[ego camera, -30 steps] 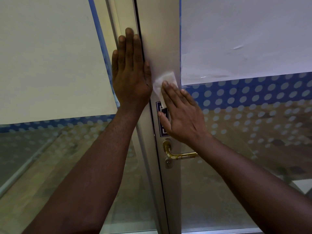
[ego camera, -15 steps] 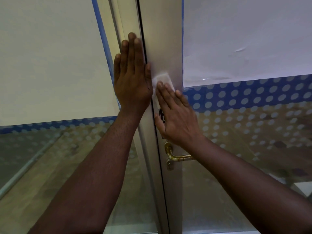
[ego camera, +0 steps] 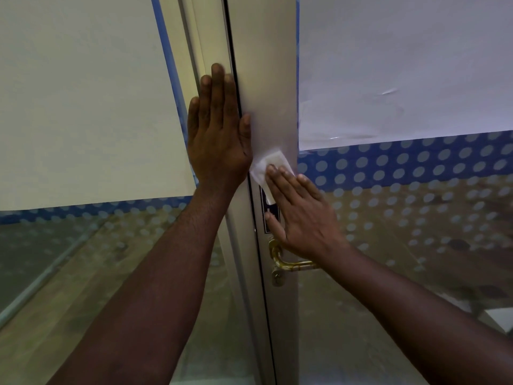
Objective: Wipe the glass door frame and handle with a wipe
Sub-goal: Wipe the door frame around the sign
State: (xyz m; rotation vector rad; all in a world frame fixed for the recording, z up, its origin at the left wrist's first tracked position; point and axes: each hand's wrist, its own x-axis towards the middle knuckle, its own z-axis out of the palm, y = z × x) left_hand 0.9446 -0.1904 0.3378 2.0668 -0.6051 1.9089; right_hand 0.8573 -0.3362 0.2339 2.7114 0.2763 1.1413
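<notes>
Fingers of the right hand lie straight and close together, flat on the white wipe, pressing it against the metal door frame; nothing is curled round it. The left hand is also flat, fingers straight and together, palm on the neighbouring frame post, thumb just over the dark seam between the two. The wipe sits on the frame above a small dark sticker, partly under the fingertips, with its upper corner poking out.

Step in hand looks like wiping the vertical frame strip; the brass handle below the right wrist looks not yet done.

To do it well, the person should keep the pads over the wipe's middle so it doesn't slip out or bunch, and use even pressure in long strokes along the strip, covering both edges next to the frosted film without lifting its lower edge. The left hand can steady the door. The sticker's edges may catch the wipe. The handle will need the wipe wrapped round the lever.
</notes>
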